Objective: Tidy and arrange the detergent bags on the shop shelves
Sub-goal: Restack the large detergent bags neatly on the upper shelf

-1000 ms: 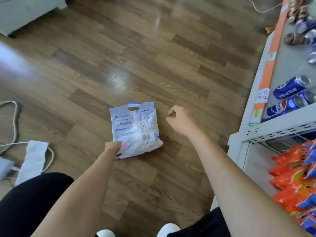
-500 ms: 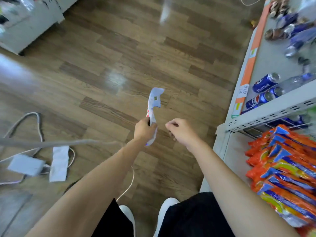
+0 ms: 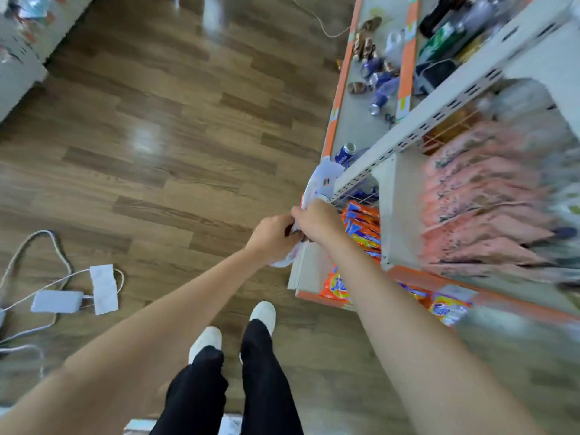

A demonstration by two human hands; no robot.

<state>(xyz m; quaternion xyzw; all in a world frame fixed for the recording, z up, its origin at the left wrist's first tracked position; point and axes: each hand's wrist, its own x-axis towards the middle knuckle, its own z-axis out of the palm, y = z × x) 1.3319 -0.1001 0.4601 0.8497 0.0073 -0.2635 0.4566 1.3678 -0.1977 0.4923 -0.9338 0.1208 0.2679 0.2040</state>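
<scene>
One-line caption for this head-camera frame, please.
Both hands, left and right, hold a white detergent bag at the shelf edge, above orange packs.

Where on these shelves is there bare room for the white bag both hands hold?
Both the left hand and right hand grip the white bag. Bare grey shelf lies between the orange edge strip and scattered cans. The compartment of orange bags is packed.

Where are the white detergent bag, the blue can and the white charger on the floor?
white detergent bag (image 3: 320,180), head view, upper part above the hands
blue can (image 3: 345,154), head view, its side
white charger (image 3: 56,301), head view, top face
</scene>
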